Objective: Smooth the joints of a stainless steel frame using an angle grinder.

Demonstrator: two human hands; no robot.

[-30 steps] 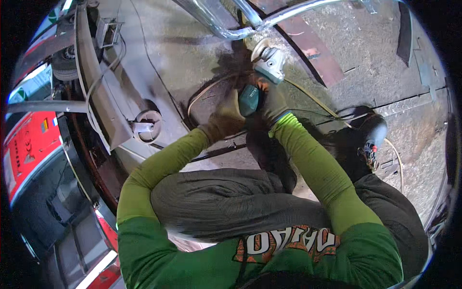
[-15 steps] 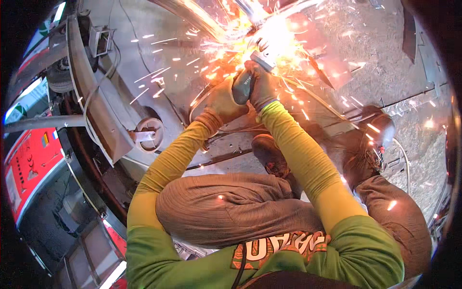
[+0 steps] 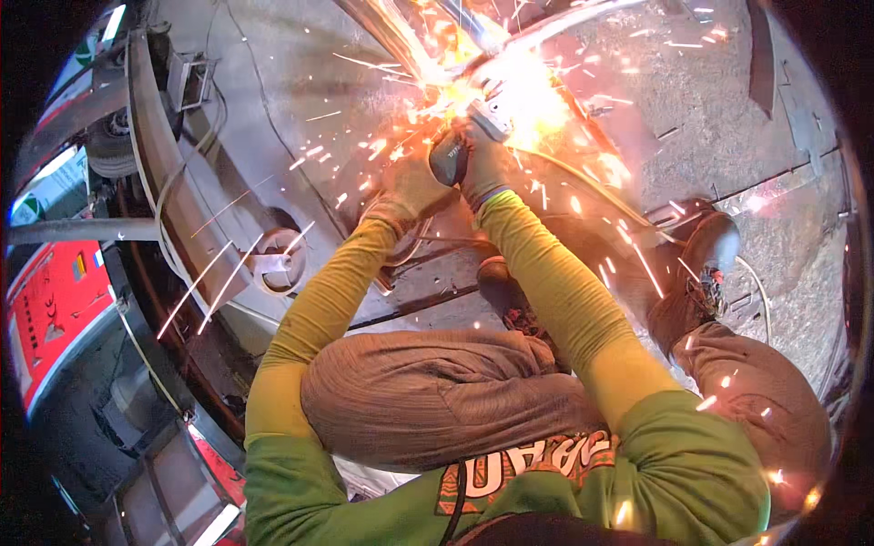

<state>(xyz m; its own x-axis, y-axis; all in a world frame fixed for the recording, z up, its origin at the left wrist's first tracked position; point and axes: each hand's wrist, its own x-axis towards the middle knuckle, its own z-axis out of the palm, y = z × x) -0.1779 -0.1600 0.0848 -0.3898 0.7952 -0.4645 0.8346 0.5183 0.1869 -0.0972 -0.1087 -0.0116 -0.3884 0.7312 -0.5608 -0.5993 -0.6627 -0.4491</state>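
Note:
An angle grinder [image 3: 464, 136] with a teal body is pressed against a metal tube frame [image 3: 401, 36] at the top of the view, throwing a bright burst of orange sparks. My gloved right hand [image 3: 487, 164] is wrapped around the grinder's body. My gloved left hand [image 3: 410, 187] grips the grinder from its left side. Both forearms wear yellow-green sleeves. I am crouched, with my knees below the arms.
A long grey metal beam [image 3: 173, 200] runs down the left side, with a round fitting [image 3: 278, 264] beside it. A red panel [image 3: 50, 309] lies at the far left. My shoes [image 3: 706, 264] rest on the rough concrete floor [image 3: 719, 100]. A thin cable [image 3: 592, 191] trails right of the grinder.
One second ago there were no sparks; sparks began and have grown brighter. My hands and the grinder have moved up toward the tube frame.

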